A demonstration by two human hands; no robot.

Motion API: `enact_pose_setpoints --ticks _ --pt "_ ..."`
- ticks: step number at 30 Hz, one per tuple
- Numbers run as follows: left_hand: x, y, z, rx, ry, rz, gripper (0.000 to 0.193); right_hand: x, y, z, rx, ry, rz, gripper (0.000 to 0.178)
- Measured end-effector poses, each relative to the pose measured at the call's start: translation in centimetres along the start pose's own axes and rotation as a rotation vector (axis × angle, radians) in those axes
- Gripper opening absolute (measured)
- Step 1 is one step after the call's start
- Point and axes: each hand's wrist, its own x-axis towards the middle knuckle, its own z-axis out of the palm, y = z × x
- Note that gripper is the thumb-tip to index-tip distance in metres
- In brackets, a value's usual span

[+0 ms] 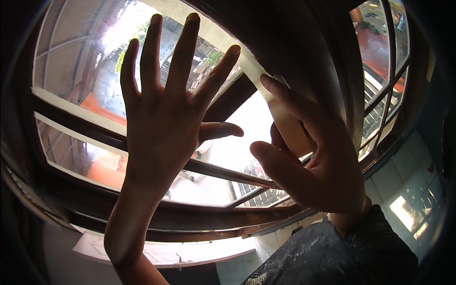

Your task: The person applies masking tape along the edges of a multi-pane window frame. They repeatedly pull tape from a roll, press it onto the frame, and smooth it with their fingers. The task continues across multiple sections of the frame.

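Observation:
My left hand point(164, 111) is raised at the left of the middle, its back toward me and its fingers spread wide. It holds nothing and lies in front of a dark-framed window point(85, 128); whether it touches the glass I cannot tell. To the right, my right hand point(327, 166) is partly turned, thumb and forefinger held apart in a curve. Its other fingers are mostly hidden behind. A pale beige strip point(289, 124) beside the dark upright frame shows between that thumb and forefinger, and I see nothing plainly held.
Dark bars point(228, 173) cross the window low down. Another barred window point(380, 90) stands at the far right. Below are a white panel point(204, 254) and pale floor tiles point(394, 190) with sunlit patches. A dark sleeve point(380, 242) covers my right forearm.

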Motion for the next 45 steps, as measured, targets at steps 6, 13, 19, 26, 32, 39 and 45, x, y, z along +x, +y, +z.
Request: enact_pose_setpoints --ticks 6,13,19,26,32,39,45 --pt "-0.4 -0.6 0.7 0.1 0.151 0.078 0.106 -0.1 0.2 0.4 0.016 0.024 -0.055 0.068" --pt "-0.2 -0.5 -1.7 0.055 -0.024 0.056 0.107 0.2 -0.7 -0.2 0.062 -0.051 0.128 0.069" --pt "0.3 -1.6 0.2 0.186 0.079 0.127 0.107 0.6 -0.6 -0.6 0.042 -0.053 0.077 0.068" --pt "0.1 -1.4 2.6 0.253 0.276 0.162 0.104 0.6 -0.4 -0.7 -0.034 -0.044 -0.025 0.068" --pt "0.1 0.9 -2.7 -0.117 -0.149 -0.031 0.106 1.2 0.1 -0.3 -0.004 -0.009 -0.103 0.067" --pt "0.4 1.8 -3.0 -0.2 -0.126 -0.081 0.106 1.4 -0.1 -0.7 -0.012 -0.024 -0.085 0.068" --pt "0.2 3.5 -1.6 -0.503 -0.079 -0.182 0.1 1.7 -0.3 -1.1 0.047 -0.063 0.01 0.073"
